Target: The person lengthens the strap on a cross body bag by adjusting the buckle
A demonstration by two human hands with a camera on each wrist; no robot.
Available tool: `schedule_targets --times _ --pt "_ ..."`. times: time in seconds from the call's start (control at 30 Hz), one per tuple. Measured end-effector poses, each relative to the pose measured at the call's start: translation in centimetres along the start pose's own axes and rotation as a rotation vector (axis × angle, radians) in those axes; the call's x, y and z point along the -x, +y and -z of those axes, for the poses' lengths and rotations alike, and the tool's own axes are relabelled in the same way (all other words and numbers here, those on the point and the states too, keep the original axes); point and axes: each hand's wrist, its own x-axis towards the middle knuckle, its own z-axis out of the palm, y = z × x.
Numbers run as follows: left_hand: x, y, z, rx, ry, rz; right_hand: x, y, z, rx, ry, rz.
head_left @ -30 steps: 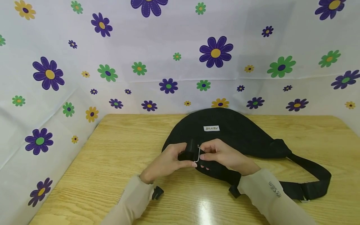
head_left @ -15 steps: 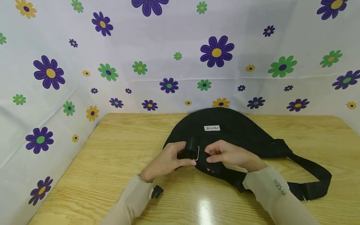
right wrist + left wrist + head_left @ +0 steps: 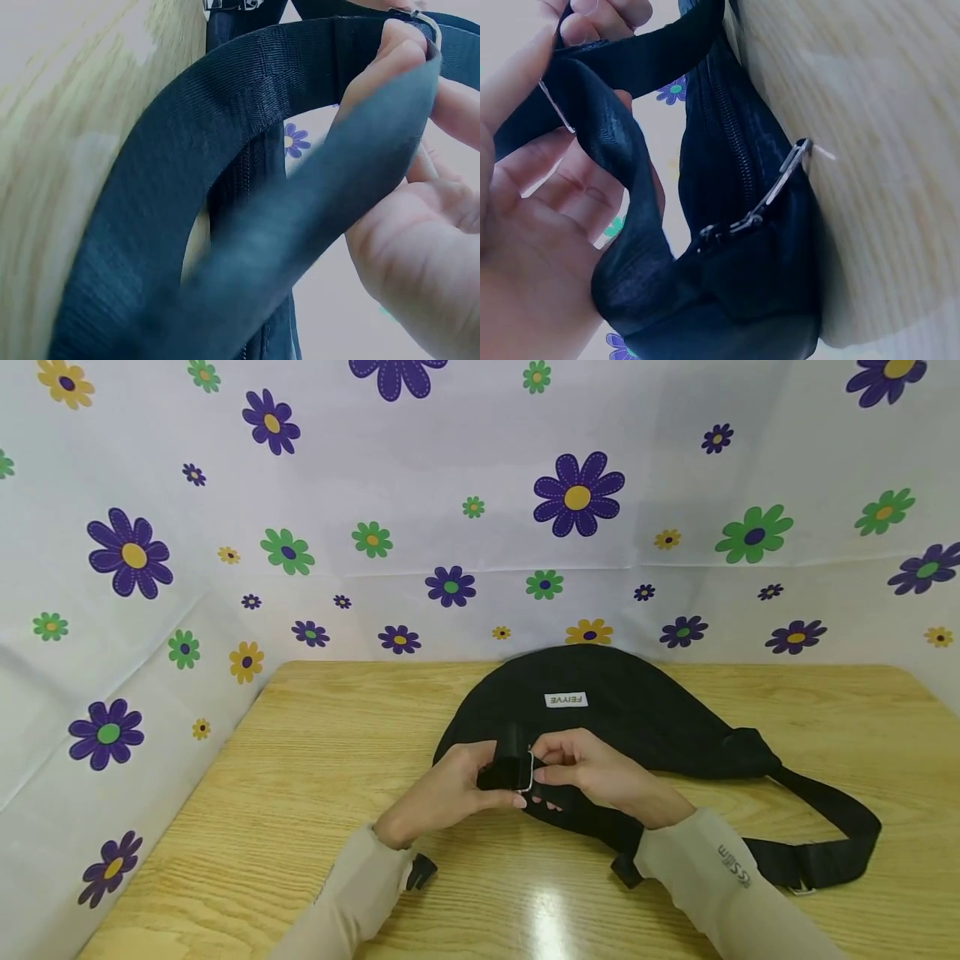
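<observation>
A black sling bag (image 3: 630,718) with a white label (image 3: 566,700) lies on the table. In front of it, my left hand (image 3: 442,785) holds a looped part of its strap at a metal slider buckle (image 3: 531,772), thumb below the buckle. My right hand (image 3: 603,778) pinches the webbing strap right beside the buckle. From the left wrist, the buckle's metal bar (image 3: 557,106) shows against the strap, with a zipper (image 3: 731,135) behind. In the right wrist view, the strap (image 3: 247,82) curves up to the fingers, which partly hide where it meets the buckle.
A black plastic buckle piece (image 3: 422,871) lies by the left sleeve, and a black strap piece (image 3: 626,870) by the right sleeve. The rest of the strap (image 3: 840,860) loops across the wooden table (image 3: 315,735) at right. A flowered cloth (image 3: 337,485) hangs behind.
My right hand drew away to the right of the buckle half a second ago with the strap, and is now back against it. The left hand has stayed nearly still.
</observation>
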Motion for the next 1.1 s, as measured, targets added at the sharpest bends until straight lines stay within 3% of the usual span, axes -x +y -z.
schedule_targets --times 0.33,0.53,0.73,0.83,0.97,1.1 --pt "0.2 0.1 0.3 -0.079 -0.002 0.057 0.1 0.0 0.1 -0.023 0.024 -0.023" --pt "0.2 0.1 0.5 -0.126 0.011 0.028 0.0 -0.1 0.0 -0.022 0.053 0.01" --pt "0.2 0.1 0.5 -0.201 0.031 -0.007 -0.1 -0.5 -0.8 0.218 0.044 0.112" --pt "0.2 0.2 0.4 -0.246 0.033 -0.016 -0.1 -0.4 -1.4 0.323 0.086 0.118" --pt "0.2 0.2 0.3 -0.282 0.032 -0.02 -0.2 -0.4 -2.2 0.396 0.168 0.097" --pt "0.2 0.3 0.3 -0.288 0.027 -0.013 -0.3 -0.6 -2.4 0.444 0.197 0.102"
